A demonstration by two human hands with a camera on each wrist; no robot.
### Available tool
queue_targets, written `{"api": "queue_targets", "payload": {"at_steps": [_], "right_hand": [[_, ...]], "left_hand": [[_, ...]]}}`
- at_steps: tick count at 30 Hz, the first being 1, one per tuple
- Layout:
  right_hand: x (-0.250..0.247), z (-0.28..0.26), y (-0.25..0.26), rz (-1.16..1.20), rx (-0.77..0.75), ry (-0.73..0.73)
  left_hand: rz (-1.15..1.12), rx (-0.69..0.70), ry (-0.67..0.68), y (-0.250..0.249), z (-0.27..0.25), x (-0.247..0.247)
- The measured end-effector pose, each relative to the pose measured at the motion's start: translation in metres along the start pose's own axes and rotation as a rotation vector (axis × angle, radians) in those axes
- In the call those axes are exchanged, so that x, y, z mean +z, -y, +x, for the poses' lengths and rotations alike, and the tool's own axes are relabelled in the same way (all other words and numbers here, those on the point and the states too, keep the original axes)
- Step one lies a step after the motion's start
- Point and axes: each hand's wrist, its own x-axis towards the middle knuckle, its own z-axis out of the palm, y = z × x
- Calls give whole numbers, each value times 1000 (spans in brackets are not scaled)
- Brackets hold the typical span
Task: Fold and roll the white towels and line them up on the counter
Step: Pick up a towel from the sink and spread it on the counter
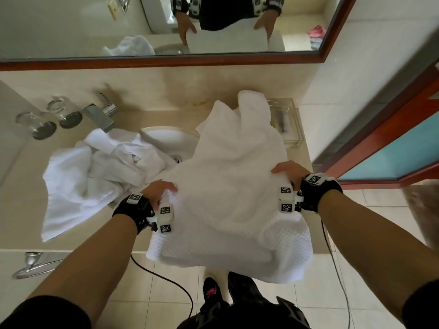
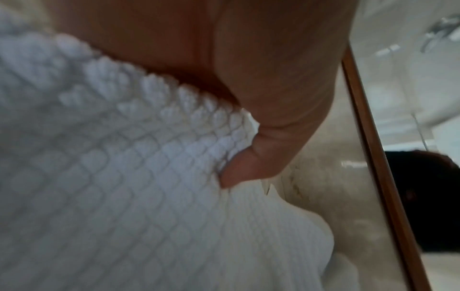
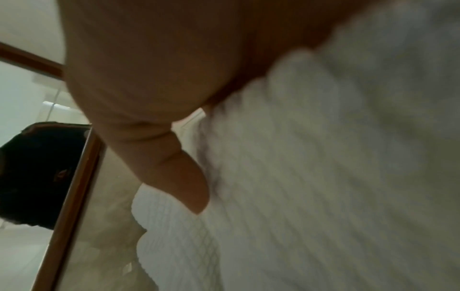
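Note:
A white waffle-weave towel (image 1: pixel 235 181) is stretched between both hands over the right part of the counter (image 1: pixel 152 96), its near end hanging past the front edge. My left hand (image 1: pixel 161 188) pinches its left edge, thumb pressed into the weave (image 2: pixel 124 177). My right hand (image 1: pixel 288 170) grips the right edge, thumb on the cloth (image 3: pixel 298 187). A second white towel (image 1: pixel 95 169) lies crumpled at the left, partly in the sink (image 1: pixel 171 138).
Two upturned glasses (image 1: pixel 47 119) and a chrome tap (image 1: pixel 102 113) stand at the back left. A clear tray (image 1: pixel 286 122) sits behind the held towel. The mirror (image 1: pixel 166 24) runs along the back wall. A door frame (image 1: pixel 380 129) is at the right, a towel rail (image 1: pixel 31 263) below the counter.

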Motion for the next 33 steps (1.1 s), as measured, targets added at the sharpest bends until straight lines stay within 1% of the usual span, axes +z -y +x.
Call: {"api": "queue_targets", "payload": {"at_steps": [2, 3, 4, 5, 6, 7, 9, 11, 13, 14, 16, 18, 21, 24, 28, 31, 33], "right_hand": [[-1, -8, 4, 26, -9, -44], [-3, -11, 5, 5, -25, -85], [-5, -19, 9, -67, -62, -127], [-8, -22, 11, -177, -98, -210], [-13, -24, 11, -258, -157, -335], [-18, -26, 10, -231, -221, -445], [-26, -32, 2, -120, -312, -612], [-32, -35, -4, -166, -325, -709], [-40, -39, -7, -281, -289, -703], [-44, -40, -7, -373, -252, -681], [-52, -36, -8, -562, -161, -584], [-55, -31, -2, -664, -113, -501], [-50, -20, 14, -702, -141, -451], [-39, -3, 31, -651, -205, -465], [-24, 24, 54, -597, -255, -477], [-22, 45, 69, -577, -300, -481], [-25, 58, 77, -588, -293, -493]], "left_hand": [[40, 15, -38, 2, 6, -5], [40, 33, -63, 3, 9, -8], [24, 59, -86, 3, 9, -10], [2, 70, -106, 2, 7, -9], [-16, 84, -128, 3, 9, -11], [5, 95, -158, 3, 7, -12], [89, 127, -266, 4, 7, -16], [207, 141, -350, 6, 11, -20], [406, 128, -393, 7, 12, -23], [494, 131, -393, 9, 16, -24], [604, 122, -331, 7, 19, -21], [633, 118, -276, 1, 26, -14], [553, 91, -201, -15, 35, 4], [391, 114, -111, -37, 43, 28], [300, 132, -70, -74, 47, 66], [243, 109, -6, -99, 58, 92], [237, 133, -35, -112, 65, 105]]}}
